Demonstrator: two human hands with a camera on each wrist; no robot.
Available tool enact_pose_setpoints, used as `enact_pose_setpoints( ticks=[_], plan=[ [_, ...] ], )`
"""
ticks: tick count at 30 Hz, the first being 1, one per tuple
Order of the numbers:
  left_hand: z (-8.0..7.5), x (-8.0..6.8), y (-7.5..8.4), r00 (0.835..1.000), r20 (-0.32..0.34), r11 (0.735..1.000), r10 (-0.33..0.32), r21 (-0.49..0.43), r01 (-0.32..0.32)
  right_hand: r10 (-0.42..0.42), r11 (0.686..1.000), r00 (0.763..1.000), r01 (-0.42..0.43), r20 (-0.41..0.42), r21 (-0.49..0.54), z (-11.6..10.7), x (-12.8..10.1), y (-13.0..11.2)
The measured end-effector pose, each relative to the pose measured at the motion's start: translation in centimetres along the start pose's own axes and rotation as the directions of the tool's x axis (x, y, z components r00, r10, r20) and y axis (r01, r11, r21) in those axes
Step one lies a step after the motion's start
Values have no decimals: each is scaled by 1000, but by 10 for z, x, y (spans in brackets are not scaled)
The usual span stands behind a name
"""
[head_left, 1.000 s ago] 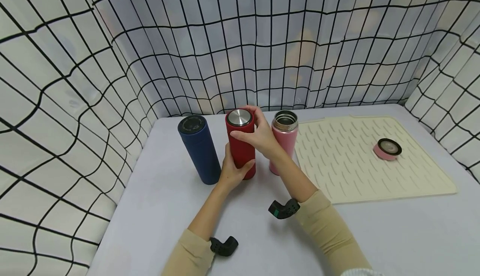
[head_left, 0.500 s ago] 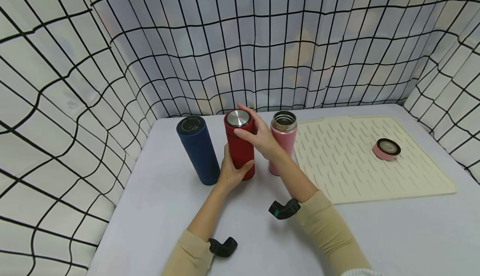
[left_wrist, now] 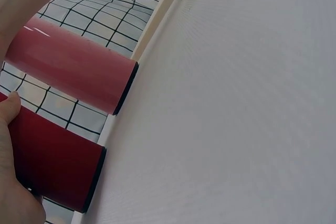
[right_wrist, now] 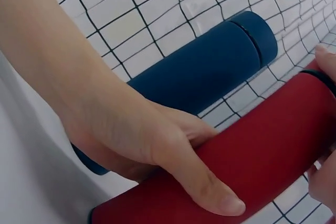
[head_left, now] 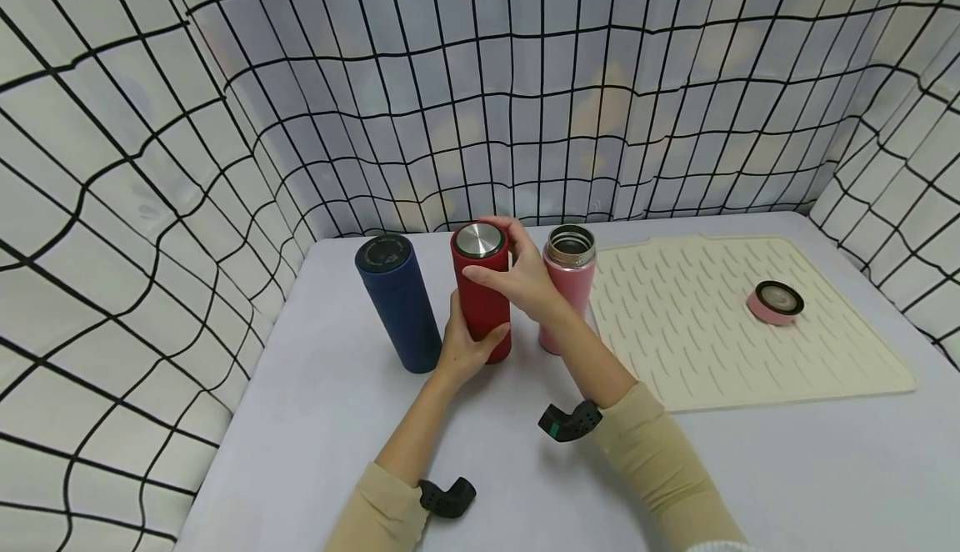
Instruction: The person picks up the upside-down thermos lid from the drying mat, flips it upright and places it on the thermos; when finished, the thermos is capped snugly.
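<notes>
A red thermos bottle (head_left: 480, 298) with a steel-topped lid (head_left: 480, 239) stands upright at the middle of the table. My left hand (head_left: 463, 348) grips its lower body, thumb across the front. Around the lid my right hand (head_left: 525, 273) curls its thumb and fingers from the right; some of those fingers are hidden behind it. In the right wrist view a dark seam shows between the red bottle (right_wrist: 252, 145) and its lid. To the left stands a blue thermos (head_left: 401, 302) with its lid on. A pink thermos (head_left: 572, 273) without a lid stands just right, partly behind my right arm.
A cream ridged mat (head_left: 697, 352) covers the table's right side, and a pink lid (head_left: 776, 302) lies on it. Black netting (head_left: 525, 102) over pale fabric rises behind the table and along both sides.
My right hand's thumb and fingers have shifted slightly about the red bottle's lid. The left hand keeps its hold, and the bottles stand in the same places.
</notes>
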State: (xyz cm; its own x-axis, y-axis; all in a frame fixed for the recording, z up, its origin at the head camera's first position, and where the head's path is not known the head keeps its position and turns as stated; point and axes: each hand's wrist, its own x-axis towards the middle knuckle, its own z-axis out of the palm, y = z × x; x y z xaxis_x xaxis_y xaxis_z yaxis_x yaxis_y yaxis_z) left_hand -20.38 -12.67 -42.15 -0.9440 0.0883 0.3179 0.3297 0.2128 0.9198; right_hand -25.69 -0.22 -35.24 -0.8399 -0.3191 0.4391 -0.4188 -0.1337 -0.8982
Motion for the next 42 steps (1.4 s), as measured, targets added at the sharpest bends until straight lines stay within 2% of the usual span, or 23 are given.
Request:
enact_pose_setpoints(
  ticks=[4, 10, 13, 19, 22, 26, 33, 37, 42],
  plan=[
    [0, -1, 1, 1000, 9, 1000, -4, 0, 4, 8, 1000, 1000, -8, -19, -9, 4, 1, 1],
    [0, -1, 0, 1000, -7, 1000, 22, 0, -22, 32, 995, 995, -41, 98, 95, -2, 0, 1],
    [1, 1, -5, 999, -13, 999, 36, -3, -36, 33, 992, 993, -46, 113, 120, -4, 0, 0],
    [2, 8, -34, 1000, -19, 1000, 23, -7, -23, 29, 998, 999, -31, 27, 62, 3, 2, 2],
    [2, 7, -36, 999, -25, 999, 36, 0, -36, 8, 1000, 999, -7, -40, 14, 9, 2, 2],
    [3, 6, -31, 999, -26, 999, 33, -4, -33, -1, 1000, 998, 2, -56, 13, 11, 2, 3],
    [1, 0, -3, 999, -10, 999, 30, -26, -30, 54, 994, 998, -57, 35, 93, 1, -4, 4],
    [0, -1, 4, 1000, -5, 1000, 28, 12, -28, 54, 995, 998, -55, 12, 80, 1, -5, 3],
    [0, -1, 5, 1000, -3, 999, 30, 16, -30, 56, 996, 997, -51, -61, 79, 8, -3, 2]
  ],
)
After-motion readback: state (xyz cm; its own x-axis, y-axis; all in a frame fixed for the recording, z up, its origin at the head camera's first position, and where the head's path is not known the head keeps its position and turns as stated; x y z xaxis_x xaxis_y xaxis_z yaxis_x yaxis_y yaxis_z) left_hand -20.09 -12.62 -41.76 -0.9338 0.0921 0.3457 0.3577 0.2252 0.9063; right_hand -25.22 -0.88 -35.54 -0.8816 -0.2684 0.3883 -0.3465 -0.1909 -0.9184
